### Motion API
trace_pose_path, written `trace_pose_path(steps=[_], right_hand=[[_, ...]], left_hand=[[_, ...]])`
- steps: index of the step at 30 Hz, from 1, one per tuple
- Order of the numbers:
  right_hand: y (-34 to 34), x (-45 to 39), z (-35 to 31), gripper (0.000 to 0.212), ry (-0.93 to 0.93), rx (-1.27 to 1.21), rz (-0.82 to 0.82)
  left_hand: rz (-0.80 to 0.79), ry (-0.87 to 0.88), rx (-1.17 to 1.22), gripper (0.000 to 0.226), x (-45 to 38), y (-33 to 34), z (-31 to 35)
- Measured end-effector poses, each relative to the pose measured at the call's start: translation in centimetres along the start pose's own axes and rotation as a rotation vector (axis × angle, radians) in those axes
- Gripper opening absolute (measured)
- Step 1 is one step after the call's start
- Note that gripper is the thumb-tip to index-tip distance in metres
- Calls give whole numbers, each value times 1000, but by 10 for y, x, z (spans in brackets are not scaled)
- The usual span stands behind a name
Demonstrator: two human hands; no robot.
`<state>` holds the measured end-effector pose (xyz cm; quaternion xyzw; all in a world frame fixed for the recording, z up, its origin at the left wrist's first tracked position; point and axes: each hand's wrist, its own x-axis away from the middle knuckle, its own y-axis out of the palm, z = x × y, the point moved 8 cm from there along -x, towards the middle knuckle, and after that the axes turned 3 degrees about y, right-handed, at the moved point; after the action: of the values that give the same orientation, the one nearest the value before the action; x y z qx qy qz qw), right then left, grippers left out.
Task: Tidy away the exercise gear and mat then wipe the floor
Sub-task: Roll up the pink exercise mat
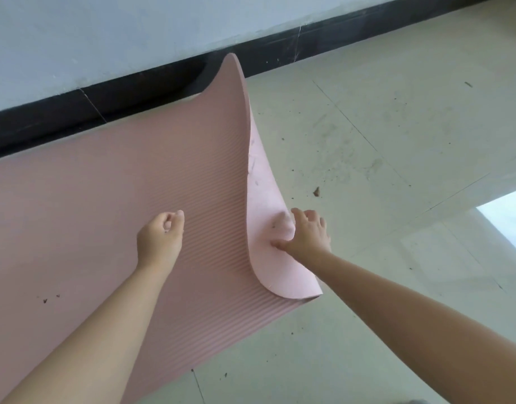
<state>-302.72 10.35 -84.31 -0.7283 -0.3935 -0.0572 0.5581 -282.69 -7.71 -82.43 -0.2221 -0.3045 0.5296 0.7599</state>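
Pink foam fills the left and middle of the view: the mat [84,205] lies flat on the floor [382,147], its ribbed face up, its long far side close along the black skirting board [61,112] at the foot of the pale wall [105,33]. Its right end is curled up and over, so the smoother, scuffed underside shows as a tall standing flap that tapers to a point near the skirting. The mat runs off the left edge, so how far it goes cannot be seen.

The right hand [308,234] holds that lifted end, thumb pressed on the underside and fingers wrapped round the mat's edge; the fingertips are mostly hidden behind the foam. The left hand [160,237] hovers over the ribbed face with its fingers curled in and holding nothing; whether it touches the mat is hard to tell. Both forearms come in from the bottom, cut off by the frame.

Dark crumbs [46,299] lie on the mat near its left side, and a larger brown scrap [317,191] with scattered specks lies on the pale tiles to the right. A bright patch [510,220] at the right edge is washed out and cannot be made out.
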Motion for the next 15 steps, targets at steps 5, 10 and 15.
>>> trace_pose_path(steps=[5,10,15], right_hand=[[33,-6,15,83,237,-86,-245],[37,14,-3,76,68,184,-57],[48,42,-29,69,-139,262,-4]], left_hand=[[-34,20,12,29,13,14,13],[156,270,-149,26,26,7,43],[-24,206,-274,49,21,23,43]])
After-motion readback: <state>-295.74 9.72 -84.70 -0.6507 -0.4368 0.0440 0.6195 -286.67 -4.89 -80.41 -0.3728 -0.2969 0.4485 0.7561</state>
